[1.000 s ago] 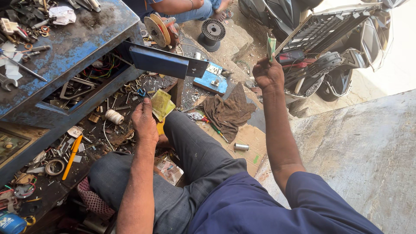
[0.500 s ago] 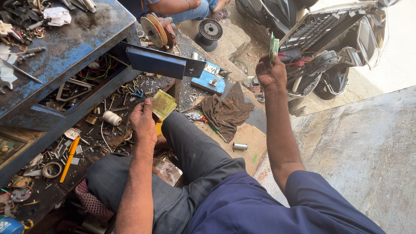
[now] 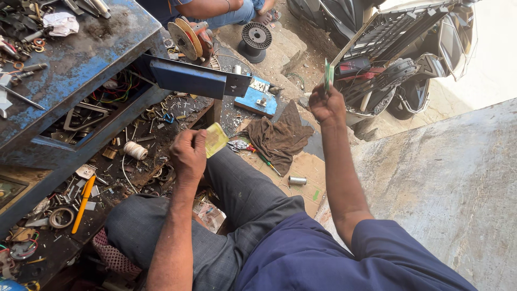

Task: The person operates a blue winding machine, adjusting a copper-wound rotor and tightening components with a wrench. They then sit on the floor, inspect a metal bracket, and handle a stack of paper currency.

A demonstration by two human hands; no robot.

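Concrete slab [image 3: 447, 183] fills the right of the frame, and a battered blue steel workbench [image 3: 81, 59] crowds the left, its lower shelf choked with wire, washers and scrap. Beyond the bench a parked scooter [image 3: 409, 64] stands with its seat and body panels open. Between them a seated person in grey trousers and a blue shirt works over a cluttered floor; another person's bare forearm and jeans show at the top edge, beside a black wire spool [image 3: 256, 36].

Spread on the ground ahead lies a brown rag [image 3: 280, 137], with a blue mounting board [image 3: 259, 96] just past it and a yellow-handled tool [image 3: 83, 203] down on the shelf.

Inspection looks to be the step in hand. The right hand [image 3: 325, 105] is raised well clear of the lap, fingers pinched together on a small green circuit board [image 3: 327, 74] held edge-on towards the scooter. The left hand [image 3: 188, 153] rests low near the knee, fingers closed on a yellow square pad [image 3: 216, 139], possibly abrasive paper.

Next would likely come bringing the two together, which calls for lowering the board and a steady grip on its thin edge.
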